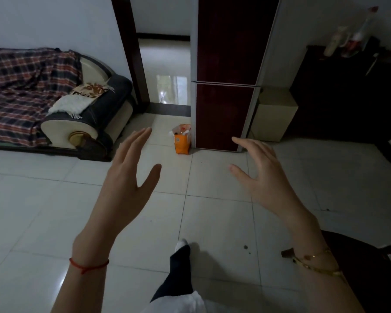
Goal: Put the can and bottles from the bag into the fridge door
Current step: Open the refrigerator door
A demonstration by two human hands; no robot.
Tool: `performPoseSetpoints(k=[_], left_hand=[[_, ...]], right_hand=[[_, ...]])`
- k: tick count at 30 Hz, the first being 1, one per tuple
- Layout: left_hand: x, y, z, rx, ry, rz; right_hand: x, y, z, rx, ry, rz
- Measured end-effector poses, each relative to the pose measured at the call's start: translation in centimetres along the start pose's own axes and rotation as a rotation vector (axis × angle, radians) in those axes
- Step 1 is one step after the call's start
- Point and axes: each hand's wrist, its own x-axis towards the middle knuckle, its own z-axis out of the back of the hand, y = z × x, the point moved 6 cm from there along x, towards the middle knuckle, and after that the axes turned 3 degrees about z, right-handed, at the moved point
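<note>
Fingers (142, 134) spread, both hands empty; bag (182, 141) contents perhaps bottles.

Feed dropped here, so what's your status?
Left hand and right hand open, empty. Bag on floor by closed fridge. Path clear.

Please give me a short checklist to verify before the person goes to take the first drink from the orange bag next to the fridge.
1. Both hands free: ok. The left hand and right hand are open and hold nothing.
2. Bag located: ok. The orange bag stands upright on the floor, at the fridge's lower left corner.
3. Bag within reach: not ok. It is still some way ahead of the hands.
4. Fridge open: not ok. Both dark red doors of the fridge are shut.
5. Path to the bag: ok. Only bare tiles lie between.
6. Can and bottles inside the bag: cannot tell; only something at its open top shows.
</note>
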Motion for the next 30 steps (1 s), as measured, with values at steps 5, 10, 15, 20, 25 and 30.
performPoseSetpoints(k=[5,10,15,20,25,30], left_hand=[[6.2,3.0,-2.3,-0.018,-0.016,-0.017],[14.6,7.1,-3.7,-0.020,-0.003,-0.039],[23.5,11.0,-4.3,-0.036,-0.005,-0.029],[30.8,13.9,-6.2,-0.046,0.027,-0.044],[36.7,16.5,-8.7,-0.053,0.072,-0.032],[41.7,19.6,-10.9,-0.077,0.102,-0.015]], right_hand=[[6.7,-2.8,-2.1,-0.003,0.001,0.006],[15.6,-4.3,-4.3,0.012,-0.009,0.014],[25.0,-5.2,-6.0,0.017,-0.057,0.015],[32.5,-6.6,-8.0,0.013,-0.083,0.015],[38.2,-8.4,-9.4,0.010,-0.104,-0.005],[43.5,-10.4,-10.9,0.004,-0.100,-0.023]])
